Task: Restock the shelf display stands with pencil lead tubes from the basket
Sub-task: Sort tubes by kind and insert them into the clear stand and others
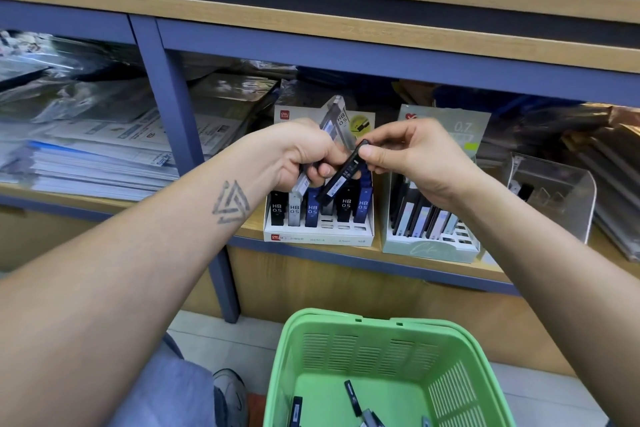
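Green plastic basket (388, 354), slotted, slightly glossy; wood-grain shelf (311, 246) edge; white cardboard stand (318, 237); clear glossy plastic sleeves (69, 87)

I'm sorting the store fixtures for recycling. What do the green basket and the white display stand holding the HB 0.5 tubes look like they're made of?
The green basket looks like moulded plastic: uniform colour, slight sheen, slotted vent walls. The white display stand seems to be printed cardboard, matte, with folded edges and die-cut slots, though coated card or thin plastic can't be ruled out.
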`<state>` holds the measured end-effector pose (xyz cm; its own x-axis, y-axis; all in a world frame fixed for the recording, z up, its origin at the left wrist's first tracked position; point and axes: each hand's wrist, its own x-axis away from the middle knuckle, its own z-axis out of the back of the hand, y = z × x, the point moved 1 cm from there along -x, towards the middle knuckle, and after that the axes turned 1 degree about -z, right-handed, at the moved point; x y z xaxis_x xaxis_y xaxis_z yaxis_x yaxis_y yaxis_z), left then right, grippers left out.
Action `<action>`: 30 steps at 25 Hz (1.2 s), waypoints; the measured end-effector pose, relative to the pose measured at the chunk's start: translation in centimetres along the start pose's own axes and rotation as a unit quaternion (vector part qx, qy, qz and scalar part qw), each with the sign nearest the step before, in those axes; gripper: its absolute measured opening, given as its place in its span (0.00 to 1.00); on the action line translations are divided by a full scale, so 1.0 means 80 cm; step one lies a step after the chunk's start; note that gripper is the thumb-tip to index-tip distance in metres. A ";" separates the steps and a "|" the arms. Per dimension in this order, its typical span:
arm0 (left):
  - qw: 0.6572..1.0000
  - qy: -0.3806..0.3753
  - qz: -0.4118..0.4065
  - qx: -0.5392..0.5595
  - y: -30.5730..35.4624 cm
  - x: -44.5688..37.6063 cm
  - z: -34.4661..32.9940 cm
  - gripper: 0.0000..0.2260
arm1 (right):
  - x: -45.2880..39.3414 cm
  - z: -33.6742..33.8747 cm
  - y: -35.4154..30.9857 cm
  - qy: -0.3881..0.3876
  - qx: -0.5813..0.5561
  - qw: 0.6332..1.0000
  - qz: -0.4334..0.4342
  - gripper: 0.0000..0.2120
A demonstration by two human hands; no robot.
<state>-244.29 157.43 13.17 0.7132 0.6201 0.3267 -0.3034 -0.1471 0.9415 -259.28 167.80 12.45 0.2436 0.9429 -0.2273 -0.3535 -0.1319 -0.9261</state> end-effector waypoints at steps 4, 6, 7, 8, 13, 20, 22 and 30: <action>0.999 -0.038 0.019 -0.005 0.002 0.000 0.003 0.07 | 0.000 0.006 -0.001 -0.002 0.013 1.000 -0.020 0.06; 0.999 -0.040 0.015 0.000 0.001 0.000 0.002 0.07 | 0.001 0.009 -0.001 -0.010 -0.031 0.998 -0.055 0.08; 0.999 -0.034 0.008 -0.003 0.000 -0.001 0.000 0.07 | 0.001 0.010 -0.002 -0.011 -0.051 0.996 -0.070 0.07; 1.000 -0.024 -0.001 -0.010 0.000 -0.002 -0.001 0.08 | 0.001 0.010 -0.002 -0.009 -0.051 0.996 -0.075 0.06; 0.998 0.008 -0.009 -0.057 -0.003 -0.004 -0.004 0.07 | -0.003 0.004 -0.004 0.003 0.087 0.996 -0.031 0.09; 0.998 0.053 0.022 0.030 0.005 -0.007 0.010 0.07 | 0.007 -0.025 0.028 -0.004 0.370 0.929 0.029 0.06; 0.997 0.041 0.036 0.058 0.004 -0.005 0.011 0.06 | 0.011 -0.031 0.035 0.005 0.368 0.929 0.042 0.05; 0.994 0.015 0.056 0.092 0.002 0.004 0.012 0.08 | 0.010 -0.032 0.040 -0.015 0.411 0.909 0.069 0.04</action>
<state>-243.55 156.87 13.51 0.6610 0.6145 0.4307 -0.2581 -0.3528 0.8994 -257.89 167.36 8.54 0.1253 0.9438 -0.3057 -0.9370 0.0113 -0.3492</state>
